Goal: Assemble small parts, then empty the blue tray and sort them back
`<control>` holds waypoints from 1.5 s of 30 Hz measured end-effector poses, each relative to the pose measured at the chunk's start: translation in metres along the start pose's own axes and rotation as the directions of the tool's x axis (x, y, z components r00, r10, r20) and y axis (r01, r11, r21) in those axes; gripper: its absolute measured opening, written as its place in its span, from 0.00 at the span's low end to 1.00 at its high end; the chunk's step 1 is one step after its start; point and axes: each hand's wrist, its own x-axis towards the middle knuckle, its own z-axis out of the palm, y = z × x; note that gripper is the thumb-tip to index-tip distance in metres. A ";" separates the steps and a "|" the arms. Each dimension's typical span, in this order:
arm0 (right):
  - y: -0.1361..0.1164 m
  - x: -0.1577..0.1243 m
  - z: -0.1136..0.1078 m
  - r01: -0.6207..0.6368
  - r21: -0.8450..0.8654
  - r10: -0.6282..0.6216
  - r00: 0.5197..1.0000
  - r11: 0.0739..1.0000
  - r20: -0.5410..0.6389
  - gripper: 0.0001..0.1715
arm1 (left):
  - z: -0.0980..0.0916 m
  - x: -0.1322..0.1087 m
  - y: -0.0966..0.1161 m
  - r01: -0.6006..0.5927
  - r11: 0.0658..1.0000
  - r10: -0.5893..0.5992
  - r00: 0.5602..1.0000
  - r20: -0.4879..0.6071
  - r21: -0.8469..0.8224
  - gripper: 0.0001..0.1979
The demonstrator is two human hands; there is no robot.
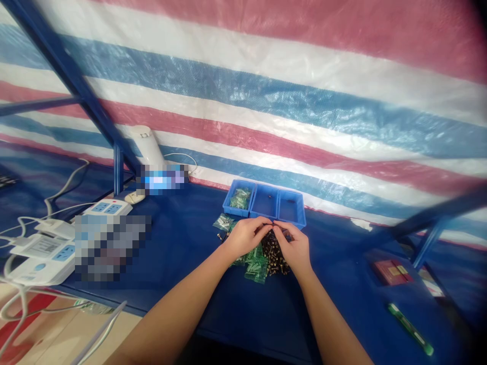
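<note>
My left hand (pixel 245 237) and my right hand (pixel 294 247) meet at the fingertips, just in front of the blue divided tray (pixel 265 208). Both are closed in a pinch; a tiny dark thing seems to be between them, too small to name. Below my fingers lies a pile of small dark and brass-coloured metal parts (pixel 274 255), partly covered by my right hand. Small green-tinted plastic bags (pixel 255 266) with metal pieces inside lie under my left hand. Another clear bag (pixel 223 222) of silvery pieces rests by the tray's left corner.
The tray's left compartment holds more small bags (pixel 240 197). At left, a white power strip (pixel 41 268) with plugs and cables lies beside a blurred-out object. A white cylinder (pixel 148 147) stands at the back. To the right are a red box (pixel 392 272) and a green tube (pixel 411 328).
</note>
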 end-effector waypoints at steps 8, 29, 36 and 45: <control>-0.004 0.001 -0.001 0.034 -0.048 -0.034 0.999 0.998 -0.004 0.12 | 0.000 -0.001 -0.002 -0.036 0.998 0.035 0.999 0.019 0.052 0.12; 0.010 0.009 -0.004 -0.228 0.313 0.261 0.963 0.922 -0.069 0.17 | 0.001 0.000 -0.005 -0.018 0.988 0.014 1.000 0.025 0.152 0.12; 0.019 0.016 -0.011 -0.234 0.352 0.318 0.926 0.906 -0.202 0.21 | 0.003 0.000 -0.006 -0.054 0.985 0.048 0.998 0.039 0.166 0.11; 0.021 0.018 -0.022 -0.185 0.107 0.193 0.979 0.977 -0.068 0.20 | 0.003 0.000 -0.006 -0.057 0.984 0.048 0.997 0.059 0.166 0.11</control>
